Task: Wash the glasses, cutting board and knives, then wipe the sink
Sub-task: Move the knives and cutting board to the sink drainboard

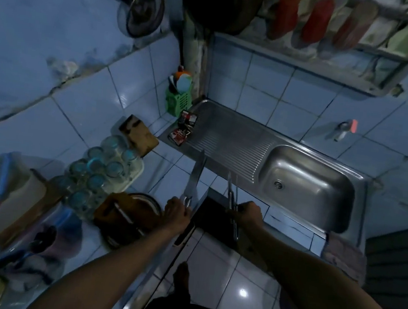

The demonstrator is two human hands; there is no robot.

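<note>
Dimly lit, blue-tinted view; edges blurred. Left hand (177, 208) has its grip curled round the handle of a broad knife (195, 176), blade pointing away toward the sink's drainboard. Right hand (248, 214) has its grip curled round thin metal utensils (232, 198), likely knives; their exact kind and number cannot be made out, and the tips smear with motion.

Surface: blue-tiled, L-shaped, with tiled walls behind. Steel sink (340, 195) sits at right, basin bare with a drain visible, ribbed drainboard to its left. Wall tap (344, 129) with a red handle above the basin. Small red-and-white packs (184, 126) on the drainboard's far corner.

Containers: white tray (136, 172) on the left surface carrying a cluster of upturned glasses (99, 173), count unclear. Wooden cutting board (139, 134) beyond the tray, leaning near the wall. A second wooden board (118, 208) rests over a dark round pan just left of the left hand. Green utensil holder (178, 100) in the corner, contents indistinct. Wall rack (362, 48) top right with plates stood on edge. Items at far left are cut off and hard to read.
</note>
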